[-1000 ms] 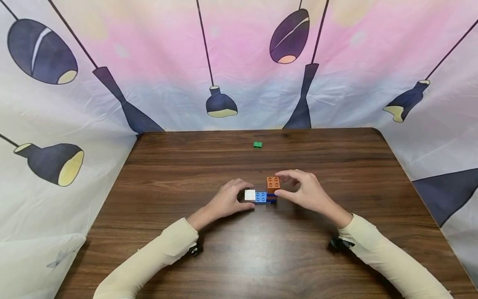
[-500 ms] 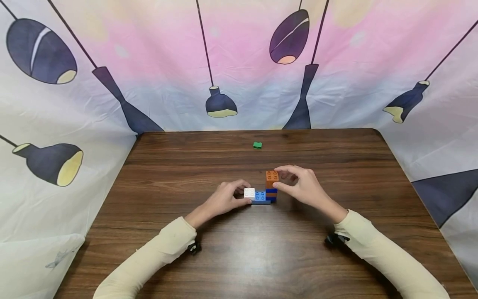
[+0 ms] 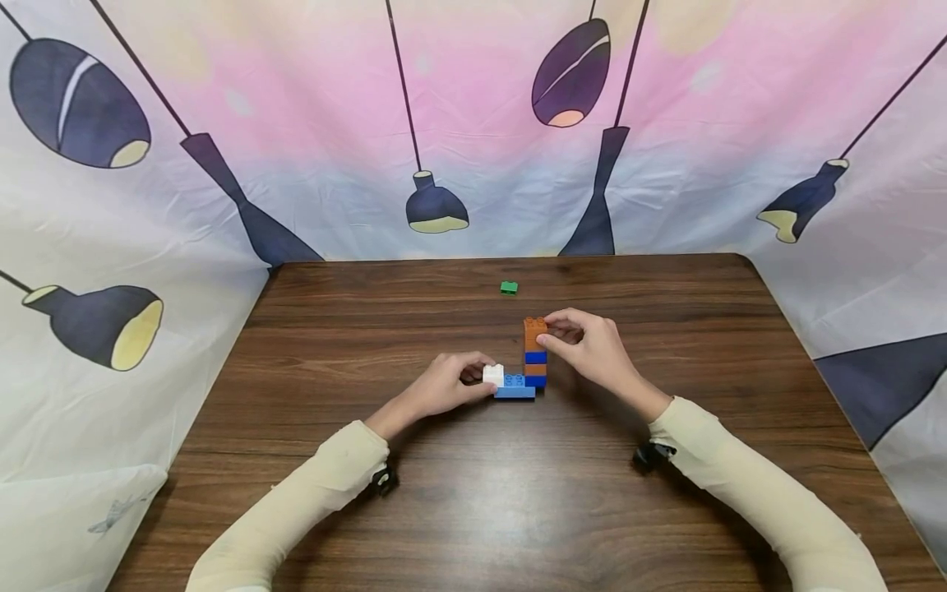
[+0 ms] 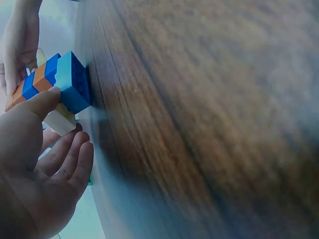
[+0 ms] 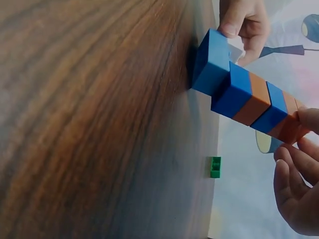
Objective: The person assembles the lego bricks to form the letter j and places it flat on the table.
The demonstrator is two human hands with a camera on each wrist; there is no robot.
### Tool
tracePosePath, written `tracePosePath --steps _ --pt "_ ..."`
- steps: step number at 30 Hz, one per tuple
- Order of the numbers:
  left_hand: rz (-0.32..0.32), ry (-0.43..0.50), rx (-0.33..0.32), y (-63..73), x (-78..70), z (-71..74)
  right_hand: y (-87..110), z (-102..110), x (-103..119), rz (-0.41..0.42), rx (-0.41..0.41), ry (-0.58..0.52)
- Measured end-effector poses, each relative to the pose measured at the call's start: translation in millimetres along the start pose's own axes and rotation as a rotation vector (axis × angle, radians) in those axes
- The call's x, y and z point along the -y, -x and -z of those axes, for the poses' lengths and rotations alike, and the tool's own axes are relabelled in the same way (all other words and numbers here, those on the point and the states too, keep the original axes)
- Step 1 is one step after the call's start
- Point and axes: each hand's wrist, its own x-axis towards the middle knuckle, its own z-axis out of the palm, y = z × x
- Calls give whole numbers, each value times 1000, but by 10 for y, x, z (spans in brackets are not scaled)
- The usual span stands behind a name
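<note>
My left hand (image 3: 444, 386) pinches the white brick (image 3: 492, 375) on the left end of a light blue brick (image 3: 515, 393). At that brick's right end rises a stack of alternating blue and orange bricks. My right hand (image 3: 599, 349) grips the orange bricks (image 3: 531, 331) at the top of this stack between thumb and fingers. The bricks are joined in one piece. In the left wrist view the hollow-looking underside of the light blue brick (image 4: 72, 82) shows, tipped off the table. The right wrist view shows the blue and orange layers (image 5: 251, 99) side-on.
A small green brick (image 3: 509, 288) lies alone toward the back of the wooden table (image 3: 370, 312). Behind and beside the table hangs a cloth (image 3: 333, 123) printed with lamps. A dark wrist device (image 3: 651, 456) sits under the right sleeve, another (image 3: 383, 479) under the left.
The stack's top has moved up and back, and more of its layered front side shows. My right hand rose along with it. My left fingers have closed in on the white brick.
</note>
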Motion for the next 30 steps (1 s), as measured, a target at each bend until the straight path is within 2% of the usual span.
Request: tracePosePath --steps 10,30 --pt "-13 31 -10 -53 41 21 -105 -6 -120 -44 88 -12" --pt "6 -14 -47 -139 91 32 -338 -146 -410 -267 221 -76"
